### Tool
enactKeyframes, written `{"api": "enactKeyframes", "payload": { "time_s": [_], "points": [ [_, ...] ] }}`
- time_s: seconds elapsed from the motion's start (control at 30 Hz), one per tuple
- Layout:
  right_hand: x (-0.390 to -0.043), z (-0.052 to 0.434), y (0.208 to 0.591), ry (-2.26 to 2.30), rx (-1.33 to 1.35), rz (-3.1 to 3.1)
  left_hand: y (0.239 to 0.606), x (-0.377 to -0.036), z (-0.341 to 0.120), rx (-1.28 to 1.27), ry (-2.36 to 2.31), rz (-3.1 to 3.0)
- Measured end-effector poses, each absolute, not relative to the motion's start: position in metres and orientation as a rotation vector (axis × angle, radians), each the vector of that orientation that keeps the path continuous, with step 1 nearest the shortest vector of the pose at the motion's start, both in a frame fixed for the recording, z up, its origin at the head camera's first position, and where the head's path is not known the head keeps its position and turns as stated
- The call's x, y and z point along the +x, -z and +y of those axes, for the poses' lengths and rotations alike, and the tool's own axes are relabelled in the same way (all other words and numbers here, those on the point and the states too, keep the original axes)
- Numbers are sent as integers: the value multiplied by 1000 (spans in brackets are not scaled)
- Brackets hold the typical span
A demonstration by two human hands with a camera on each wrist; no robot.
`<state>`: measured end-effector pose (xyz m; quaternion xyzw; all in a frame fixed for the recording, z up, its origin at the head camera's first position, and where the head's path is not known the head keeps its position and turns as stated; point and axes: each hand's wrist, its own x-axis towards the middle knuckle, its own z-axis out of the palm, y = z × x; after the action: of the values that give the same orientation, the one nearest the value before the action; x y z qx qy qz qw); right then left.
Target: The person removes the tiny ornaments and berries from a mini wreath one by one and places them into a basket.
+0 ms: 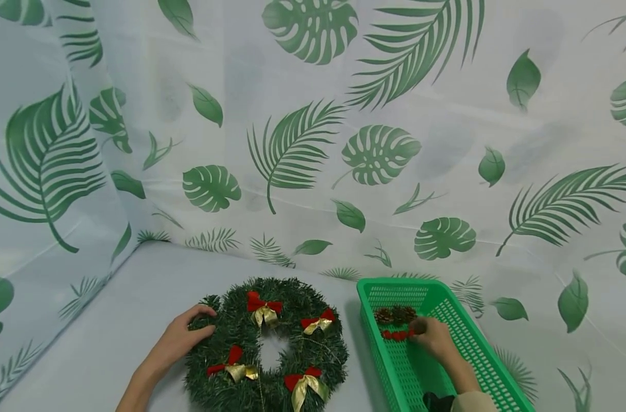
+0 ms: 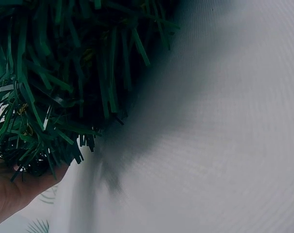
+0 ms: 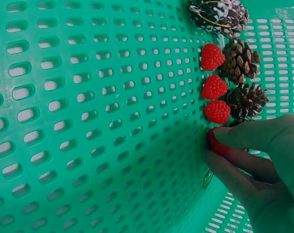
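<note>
A green tinsel wreath (image 1: 327, 337) lies on the table, trimmed with several red and gold bows (image 1: 264, 309). My left hand (image 1: 181, 335) is at its upper left edge, thumb and fingers curved around a tuft of the greenery. The left wrist view shows this hand (image 2: 25, 191) against the needles, its fingertips partly hidden. Inside the green basket (image 1: 367, 332), my right hand (image 3: 263, 160) pinches a red artificial raspberry (image 3: 217, 142) between thumb and fingers. Three more raspberries (image 3: 215, 87) sit in a row beside it, with pine cones (image 3: 240, 60) alongside.
The long, perforated basket stands right of the wreath, near the leaf-printed back wall (image 1: 302, 240). A dark pine cone with white flecks (image 3: 219, 17) lies at the end of the row. White cloth (image 1: 153, 274) covers the table and meets a side wall at left.
</note>
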<state>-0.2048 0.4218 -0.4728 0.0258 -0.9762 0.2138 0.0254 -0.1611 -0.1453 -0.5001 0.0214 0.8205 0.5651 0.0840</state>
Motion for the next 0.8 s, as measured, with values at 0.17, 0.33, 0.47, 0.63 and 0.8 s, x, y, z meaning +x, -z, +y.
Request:
{"api": "enactKeyframes", "payload": {
  "time_s": [0.17,0.33,0.47,0.63,0.8],
  "points": [
    [-203,425,471,-680,107,-3018,500,-161,-144,53,-1701,2438],
    [-199,426,469,-677,86,-3022,499,-161,-142,72,-1696,2429],
    [-197,425,467,-673,92,-3028,499,-162,-143,68,-1695,2423],
    [-195,420,461,-617,129,-3042,499,-161,-143,64,-1693,2417],
    [-193,413,451,-617,155,-3018,500,-163,-143,83,-1684,2428]
  ]
}}
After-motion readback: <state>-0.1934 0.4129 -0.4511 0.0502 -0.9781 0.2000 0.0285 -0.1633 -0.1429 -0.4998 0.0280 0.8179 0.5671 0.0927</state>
